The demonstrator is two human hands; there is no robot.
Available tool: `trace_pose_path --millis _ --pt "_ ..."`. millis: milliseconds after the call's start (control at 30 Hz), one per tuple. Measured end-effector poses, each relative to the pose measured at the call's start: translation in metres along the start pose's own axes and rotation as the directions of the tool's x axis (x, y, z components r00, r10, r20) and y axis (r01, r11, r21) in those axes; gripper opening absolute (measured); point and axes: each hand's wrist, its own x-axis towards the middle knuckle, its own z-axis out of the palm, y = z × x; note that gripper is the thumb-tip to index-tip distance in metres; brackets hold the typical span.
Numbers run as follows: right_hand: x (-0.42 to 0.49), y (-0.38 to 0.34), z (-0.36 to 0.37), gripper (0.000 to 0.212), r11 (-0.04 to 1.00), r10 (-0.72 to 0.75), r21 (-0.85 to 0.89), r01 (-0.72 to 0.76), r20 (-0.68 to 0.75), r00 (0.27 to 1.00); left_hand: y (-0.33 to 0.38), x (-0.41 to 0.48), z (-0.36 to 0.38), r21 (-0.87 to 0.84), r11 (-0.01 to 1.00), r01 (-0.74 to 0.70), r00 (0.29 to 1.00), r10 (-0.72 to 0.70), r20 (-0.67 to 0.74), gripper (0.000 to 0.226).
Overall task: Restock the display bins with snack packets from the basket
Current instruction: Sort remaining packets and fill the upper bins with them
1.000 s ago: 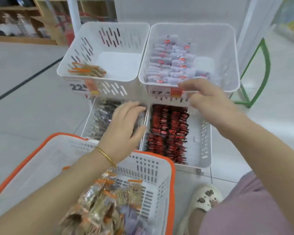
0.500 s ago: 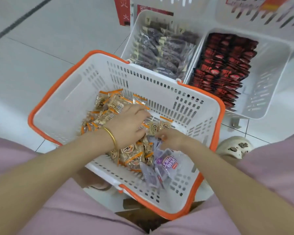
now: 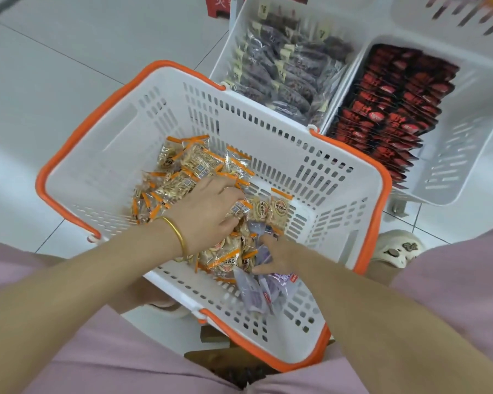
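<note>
Basket (image 3: 120, 143), white with orange rim, sits on the floor (image 3: 54, 66) between the person's knees; both hands are inside it. Two white bins stand past the fingertips, beyond the basket's far wall. The left bin (image 3: 225, 46) is packed with dark packets (image 3: 291, 75) and touches the basket's far rim. The right bin (image 3: 461, 166) holds red packets (image 3: 387, 109) in rows, with bare bin floor on its right side. Left hand (image 3: 208, 211) is palm down on the orange packets (image 3: 182, 172), fingers curled down into the heap and gripping some; the tips are buried, so the count is unreadable. Most of that heap lies ahead of and left of the knuckles, and two round-label packets lie just right of the fingertips. Right hand (image 3: 279, 254) is lower and nearer the body, just right of the left wrist. Its fingers and thumb are narrowed, pinching purple packets (image 3: 256, 294). More of these spill from under the thumb toward the basket's near wall. The two hands are near each other, not touching. A cream shoe (image 3: 399, 248) is outside the basket, right of the right hand. A gold bangle (image 3: 177, 234) is on the left wrist.
</note>
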Motion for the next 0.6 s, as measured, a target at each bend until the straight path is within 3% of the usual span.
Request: trace_pose_path --millis 200,333,400,467,533,567,600 --pt "-0.007 -0.002 -0.003 0.065 1.000 -0.018 -0.008 0.017 -0.112 0.994 0.001 0.003 -0.004 -0.009 1.000 0.012 1.000 -0.012 0.018 0.047" --pt "-0.026 0.000 -0.030 0.065 0.997 0.000 0.080 0.020 -0.238 0.971 0.003 0.006 -0.004 -0.014 1.000 0.020 1.000 -0.019 0.025 0.047" --pt "-0.044 0.003 -0.058 0.066 0.979 -0.037 0.186 0.085 -0.250 0.967 0.005 0.009 -0.004 -0.031 0.999 0.038 0.998 -0.036 0.043 0.048" --pt "-0.072 0.001 -0.089 0.058 0.901 -0.100 0.384 0.201 -0.266 0.959 0.010 0.014 -0.007 -0.170 0.979 0.110 0.992 -0.097 0.087 0.050" --pt "-0.098 -0.010 -0.114 0.048 0.761 -0.154 0.576 0.299 -0.287 0.945 0.016 0.021 -0.010 -0.484 0.846 0.223 0.974 -0.175 0.142 0.043" --pt "-0.109 -0.015 -0.125 0.045 0.675 -0.187 0.653 0.344 -0.300 0.935 0.021 0.024 -0.012 -0.681 0.673 0.287 0.958 -0.214 0.192 0.039" --pt "-0.117 -0.021 -0.133 0.044 0.592 -0.218 0.707 0.386 -0.320 0.922 0.026 0.027 -0.016 -0.836 0.432 0.339 0.937 -0.234 0.259 0.039"
